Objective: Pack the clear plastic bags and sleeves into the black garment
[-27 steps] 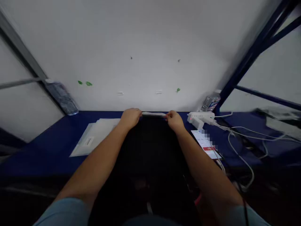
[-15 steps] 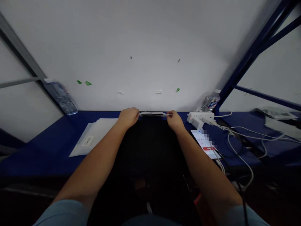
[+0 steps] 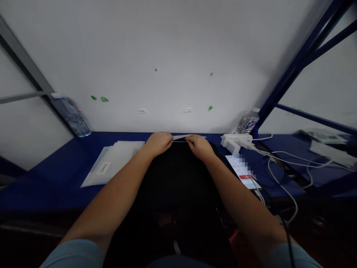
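Observation:
At the back edge of the blue desk (image 3: pixel 63 167), my left hand (image 3: pixel 160 144) and my right hand (image 3: pixel 200 146) are close together, fingers pinched. Both grip the near edge of a thin white sheet or plastic sleeve (image 3: pixel 182 137), which shows as a narrow strip between and behind them. A large black shape (image 3: pixel 178 186) below hides the rest of it; what that shape is I cannot make out. To the left of my left hand lies a stack of whitish plastic sleeves (image 3: pixel 118 160) bearing a barcode label.
Clear bottles stand at the back left (image 3: pixel 71 115) and back right (image 3: pixel 249 121). On the right are a white power strip (image 3: pixel 237 138) with plugs, a lit phone (image 3: pixel 240 171), and trailing cables (image 3: pixel 279 178). A white wall (image 3: pixel 178 85) rises behind the desk.
My hands have drawn inward from the strip's two ends, the left moving right and the right moving left. The near edge between them now shows as a thin line.

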A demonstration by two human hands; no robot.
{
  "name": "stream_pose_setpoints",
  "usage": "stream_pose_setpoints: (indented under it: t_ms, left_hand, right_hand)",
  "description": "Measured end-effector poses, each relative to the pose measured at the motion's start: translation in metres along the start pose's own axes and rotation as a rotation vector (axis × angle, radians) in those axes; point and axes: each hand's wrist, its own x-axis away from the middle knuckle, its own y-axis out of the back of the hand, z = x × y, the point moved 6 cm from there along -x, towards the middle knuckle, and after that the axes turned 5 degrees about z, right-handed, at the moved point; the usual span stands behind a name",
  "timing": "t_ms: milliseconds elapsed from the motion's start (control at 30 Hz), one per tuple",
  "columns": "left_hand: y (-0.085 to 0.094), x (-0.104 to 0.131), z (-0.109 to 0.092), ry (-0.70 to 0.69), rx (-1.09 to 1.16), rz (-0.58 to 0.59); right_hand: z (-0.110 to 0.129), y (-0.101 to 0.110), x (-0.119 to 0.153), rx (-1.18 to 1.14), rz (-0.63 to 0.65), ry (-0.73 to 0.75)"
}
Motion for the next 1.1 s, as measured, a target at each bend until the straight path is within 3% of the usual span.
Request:
stream_pose_setpoints:
  t_ms: [233, 433, 733, 933, 1100]
  left_hand:
    - [0.002, 0.002, -0.006, -0.062, 0.006, -0.002]
    - [0.001, 0.001, -0.006, -0.056, 0.018, -0.007]
    - [-0.007, 0.002, -0.005, -0.02, 0.101, -0.003]
    - [-0.024, 0.0, 0.002, 0.075, 0.086, 0.158]
    - [-0.028, -0.001, 0.009, 0.15, 0.024, 0.236]
  right_hand:
    - [0.005, 0.001, -0.015, 0.204, 0.245, -0.083]
    - [0.016, -0.015, -0.03, 0.263, 0.408, -0.099]
    - [0.01, -0.031, -0.034, 0.29, 0.384, -0.127]
    - [0.019, -0.024, -0.024, 0.237, 0.303, -0.066]
    - [0.026, -0.013, -0.009, 0.178, 0.23, -0.002]
